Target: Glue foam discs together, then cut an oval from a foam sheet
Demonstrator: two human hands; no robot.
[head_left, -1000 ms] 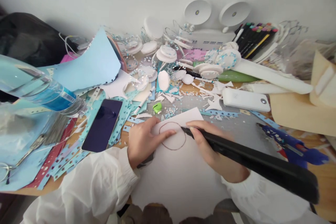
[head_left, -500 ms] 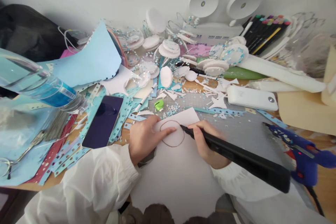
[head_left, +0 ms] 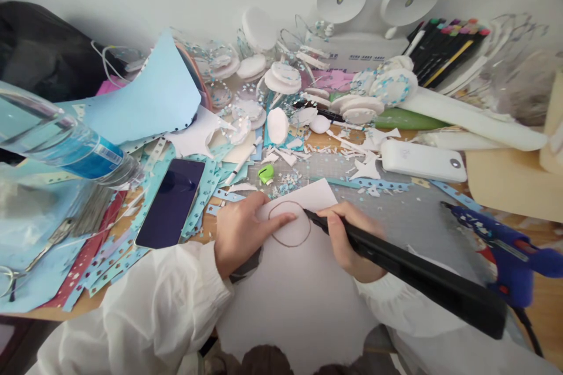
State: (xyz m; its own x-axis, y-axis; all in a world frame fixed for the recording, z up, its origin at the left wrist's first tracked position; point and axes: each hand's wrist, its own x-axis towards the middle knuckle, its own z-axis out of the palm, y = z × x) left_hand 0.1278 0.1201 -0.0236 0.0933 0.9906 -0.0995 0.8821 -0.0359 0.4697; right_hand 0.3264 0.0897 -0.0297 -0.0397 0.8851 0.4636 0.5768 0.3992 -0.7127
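A white sheet (head_left: 294, 293) lies in front of me with a brown circle (head_left: 290, 231) marked on it. My left hand (head_left: 243, 233) rests on the sheet's upper left, fingers laid flat, the forefinger reaching into the circle. My right hand (head_left: 347, 236) is closed round a long black tool (head_left: 409, 272) whose tip touches the circle's right edge. White sleeves cover both arms.
A dark phone (head_left: 171, 202) lies left of my hands among blue paper strips. A water bottle (head_left: 61, 140) lies at far left, scissors (head_left: 30, 258) below it. A white power bank (head_left: 423, 161) and a blue glue gun (head_left: 501, 243) sit right; white discs, scraps and markers (head_left: 444, 50) fill the back.
The view has shifted slightly downward and right. My right hand and the black tool have moved a little along the circle's right edge; my left hand stays put.
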